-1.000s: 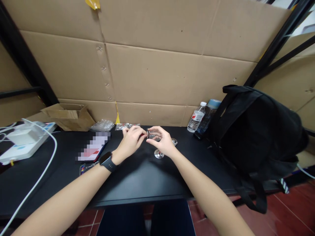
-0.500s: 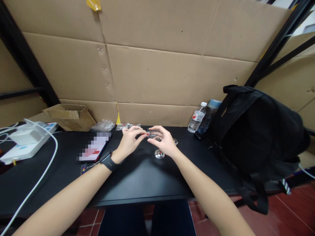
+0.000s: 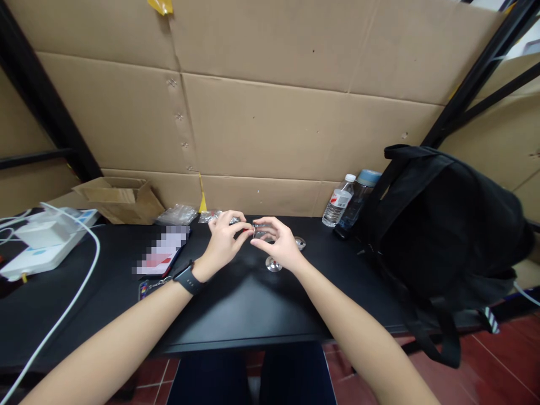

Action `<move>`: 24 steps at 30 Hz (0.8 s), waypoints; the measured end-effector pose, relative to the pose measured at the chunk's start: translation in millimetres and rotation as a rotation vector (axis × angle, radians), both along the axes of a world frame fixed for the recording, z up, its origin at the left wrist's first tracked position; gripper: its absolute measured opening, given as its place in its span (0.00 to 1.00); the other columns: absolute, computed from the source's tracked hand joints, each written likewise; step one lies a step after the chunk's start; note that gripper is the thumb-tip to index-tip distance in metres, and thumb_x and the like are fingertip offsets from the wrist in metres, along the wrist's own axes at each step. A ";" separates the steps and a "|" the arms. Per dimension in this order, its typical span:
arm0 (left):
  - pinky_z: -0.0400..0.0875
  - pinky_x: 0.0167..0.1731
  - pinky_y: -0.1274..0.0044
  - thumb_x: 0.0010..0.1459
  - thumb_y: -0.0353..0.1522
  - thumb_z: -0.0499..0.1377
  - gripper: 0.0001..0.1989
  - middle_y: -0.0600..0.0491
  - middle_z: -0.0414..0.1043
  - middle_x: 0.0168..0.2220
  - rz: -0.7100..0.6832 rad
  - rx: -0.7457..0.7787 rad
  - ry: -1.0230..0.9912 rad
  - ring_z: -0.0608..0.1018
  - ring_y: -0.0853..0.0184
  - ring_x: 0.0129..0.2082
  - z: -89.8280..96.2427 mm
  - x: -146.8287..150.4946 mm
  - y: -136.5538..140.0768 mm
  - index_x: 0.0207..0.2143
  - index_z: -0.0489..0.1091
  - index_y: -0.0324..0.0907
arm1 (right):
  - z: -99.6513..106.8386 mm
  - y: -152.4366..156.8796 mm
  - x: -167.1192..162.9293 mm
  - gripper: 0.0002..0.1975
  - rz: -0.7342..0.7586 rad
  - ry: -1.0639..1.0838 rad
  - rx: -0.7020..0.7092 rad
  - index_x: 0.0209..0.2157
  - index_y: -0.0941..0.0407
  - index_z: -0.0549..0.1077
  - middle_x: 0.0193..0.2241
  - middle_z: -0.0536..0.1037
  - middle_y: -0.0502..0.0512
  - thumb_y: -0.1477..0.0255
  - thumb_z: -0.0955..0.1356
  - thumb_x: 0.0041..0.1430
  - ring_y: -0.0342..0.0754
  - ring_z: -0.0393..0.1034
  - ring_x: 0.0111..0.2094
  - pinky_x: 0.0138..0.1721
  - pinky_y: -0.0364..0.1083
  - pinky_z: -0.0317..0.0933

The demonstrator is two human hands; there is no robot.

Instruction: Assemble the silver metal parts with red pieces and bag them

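My right hand [image 3: 278,243] curls its thumb and fingers around the rim of a thin shiny disc [image 3: 255,229], which stands almost edge-on above the black table. Against the face of that disc, my left hand [image 3: 225,239] has thumb and fingertips pinched on a small red piece [image 3: 246,229], mostly hidden by the fingers. On the tabletop below my right hand lies a silver disc with a red centre [image 3: 274,264]. A second silver disc [image 3: 300,243] lies just beyond, partly covered by the right hand.
To the left are a phone [image 3: 162,253], an open cardboard box [image 3: 120,199], clear plastic bags [image 3: 178,214] and a white power strip [image 3: 50,242] with cables. Rightward stand a water bottle [image 3: 337,202], a blue-lidded bottle [image 3: 358,197] and a black backpack [image 3: 447,242]. Cardboard [image 3: 261,135] walls the back.
Both hands stay almost in place. The left fingers shift slightly at the disc, and the disc turns a little more edge-on.
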State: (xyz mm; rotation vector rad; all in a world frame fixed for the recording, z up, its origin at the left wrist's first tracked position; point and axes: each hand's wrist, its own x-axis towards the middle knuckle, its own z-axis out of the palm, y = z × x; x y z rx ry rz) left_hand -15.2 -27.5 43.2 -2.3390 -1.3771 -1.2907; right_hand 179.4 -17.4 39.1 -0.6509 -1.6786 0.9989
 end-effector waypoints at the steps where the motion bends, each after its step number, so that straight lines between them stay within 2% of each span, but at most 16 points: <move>1: 0.57 0.52 0.62 0.66 0.38 0.59 0.09 0.49 0.73 0.47 0.002 0.000 0.002 0.71 0.57 0.52 -0.5 0.1 0.2 0.37 0.78 0.48 | -0.3 0.1 0.1 0.24 0.001 0.003 0.002 0.48 0.53 0.72 0.51 0.77 0.59 0.67 0.78 0.51 0.52 0.77 0.49 0.44 0.47 0.73; 6: 0.58 0.51 0.62 0.67 0.37 0.58 0.09 0.49 0.73 0.47 -0.026 0.018 0.026 0.71 0.58 0.52 -5.3 -0.3 3.0 0.38 0.78 0.48 | -3.3 1.4 -0.3 0.25 -0.030 -0.011 -0.010 0.47 0.53 0.72 0.51 0.78 0.59 0.65 0.78 0.49 0.52 0.77 0.49 0.45 0.48 0.73; 10: 0.57 0.50 0.62 0.67 0.36 0.58 0.08 0.49 0.74 0.47 -0.006 0.030 0.056 0.71 0.57 0.52 -6.1 -1.1 3.6 0.38 0.78 0.48 | -4.9 4.7 0.4 0.21 -0.034 -0.036 -0.024 0.40 0.55 0.72 0.52 0.78 0.60 0.63 0.79 0.48 0.51 0.78 0.45 0.44 0.49 0.73; 13: 0.56 0.50 0.62 0.66 0.35 0.59 0.07 0.49 0.74 0.48 0.012 0.044 0.064 0.71 0.56 0.52 -5.0 -2.1 3.6 0.38 0.78 0.48 | -3.8 8.2 4.0 0.16 -0.010 -0.090 -0.015 0.37 0.55 0.73 0.52 0.78 0.59 0.61 0.77 0.52 0.51 0.77 0.47 0.44 0.48 0.73; 17: 0.55 0.51 0.62 0.66 0.36 0.59 0.07 0.49 0.74 0.47 0.015 0.056 0.055 0.71 0.57 0.52 -4.9 -2.5 4.4 0.38 0.78 0.48 | -0.7 11.1 10.2 0.12 -0.061 -0.204 0.080 0.37 0.55 0.77 0.49 0.77 0.60 0.60 0.71 0.62 0.51 0.74 0.49 0.43 0.48 0.72; 21: 0.55 0.52 0.62 0.67 0.38 0.59 0.08 0.50 0.73 0.47 -0.033 0.058 0.062 0.72 0.58 0.51 -4.3 -1.6 3.7 0.38 0.79 0.49 | 2.7 9.4 11.6 0.10 -0.086 -0.293 0.160 0.35 0.55 0.78 0.46 0.77 0.59 0.63 0.70 0.63 0.51 0.74 0.48 0.40 0.47 0.71; 24: 0.56 0.53 0.62 0.68 0.38 0.57 0.10 0.49 0.73 0.47 -0.055 0.026 0.057 0.72 0.58 0.51 -1.5 -1.8 2.3 0.38 0.78 0.48 | 4.3 8.4 11.1 0.08 -0.087 -0.318 0.165 0.33 0.55 0.77 0.47 0.77 0.58 0.66 0.69 0.63 0.50 0.74 0.47 0.39 0.46 0.69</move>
